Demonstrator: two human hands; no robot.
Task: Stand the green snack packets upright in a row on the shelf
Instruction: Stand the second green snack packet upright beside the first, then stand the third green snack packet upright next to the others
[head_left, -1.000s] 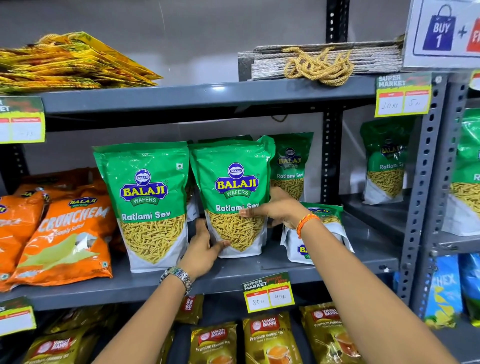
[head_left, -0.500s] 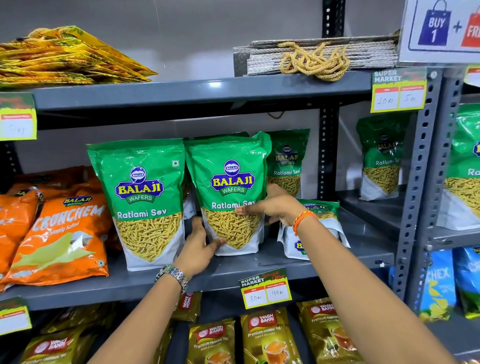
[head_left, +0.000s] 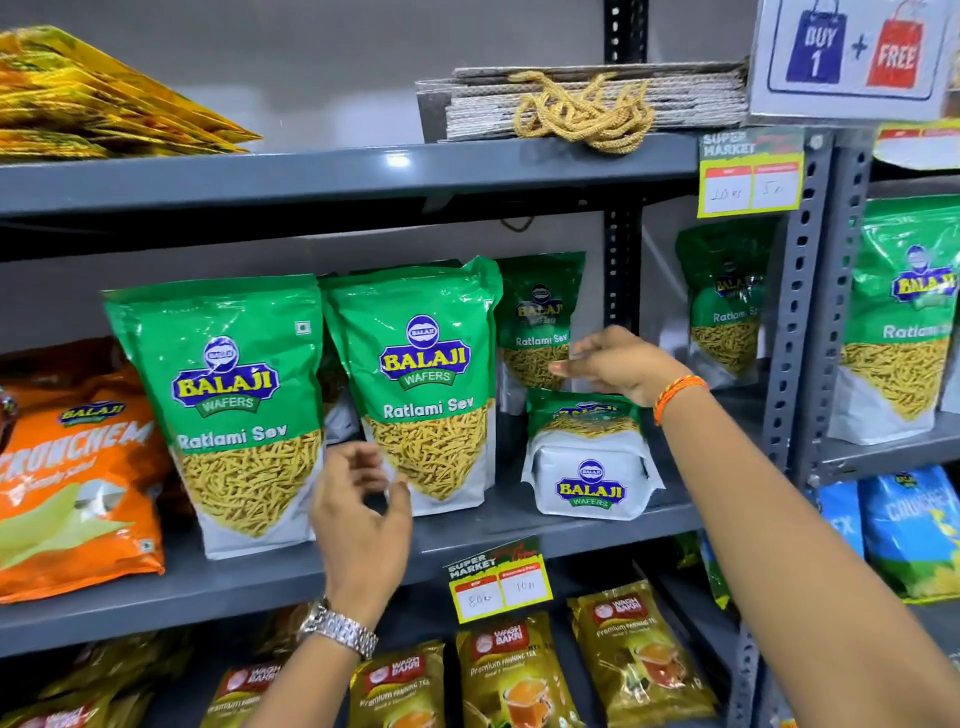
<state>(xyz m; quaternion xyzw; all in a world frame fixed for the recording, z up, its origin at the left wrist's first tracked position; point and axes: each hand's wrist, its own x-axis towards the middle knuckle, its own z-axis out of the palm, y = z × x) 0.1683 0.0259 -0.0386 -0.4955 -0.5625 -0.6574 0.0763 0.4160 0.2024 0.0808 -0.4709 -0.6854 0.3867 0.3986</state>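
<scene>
Green snack packets (head_left: 426, 384) stand between left hand (head_left: 363, 525) and right hand (head_left: 618, 364).

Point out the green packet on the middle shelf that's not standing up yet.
The green packet lying on its back, under the right hand: its white base faces outward, while the two front packets stand upright.

Left hand (head_left: 361, 525) low, fingers (head_left: 358, 457) loosely curled — right hand (head_left: 618, 364) higher, fingers outstretched, empty.

Your left hand (head_left: 358, 525) is motion-blurred, hiding part of the second green packet's (head_left: 423, 384) bottom; the far-right green packet (head_left: 906, 332) is cut by the frame edge.
</scene>
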